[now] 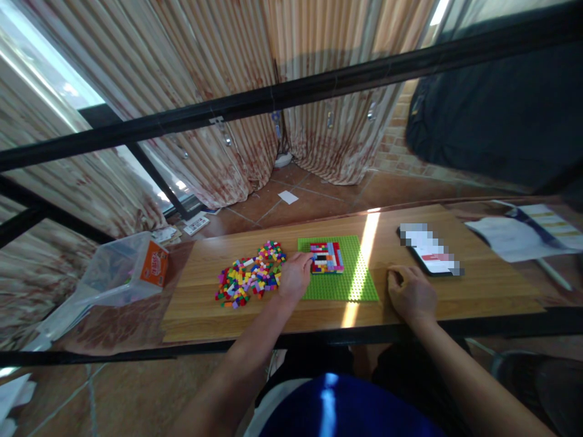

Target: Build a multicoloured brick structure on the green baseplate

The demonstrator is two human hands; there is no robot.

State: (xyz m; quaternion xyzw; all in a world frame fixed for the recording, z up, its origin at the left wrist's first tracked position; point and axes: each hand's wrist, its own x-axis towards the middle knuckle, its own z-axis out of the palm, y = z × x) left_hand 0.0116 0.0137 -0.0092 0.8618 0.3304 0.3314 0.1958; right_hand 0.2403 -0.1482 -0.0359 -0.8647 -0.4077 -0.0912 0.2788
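My left hand [295, 276] is closed in a pinch at the left edge of a multicoloured brick build [328, 267]. A small blue brick [313, 259] shows at its fingertips, partly covered by them. The low, squarish build sits on a green studded baseplate [330, 291]. Left of this hand lies a pile of loose toy bricks [250, 276] in many colours. My right hand [413, 293] rests on the wooden board to the right of the baseplate, fingers curled in, with nothing visible in them.
A phone [430, 252] lies on the wooden board [492, 288] beyond my right hand. At the far left stands a clear plastic bin [121, 270] with an orange label. Papers [505, 240] lie at the right end. A black metal bar [291, 91] crosses in front of the curtains.
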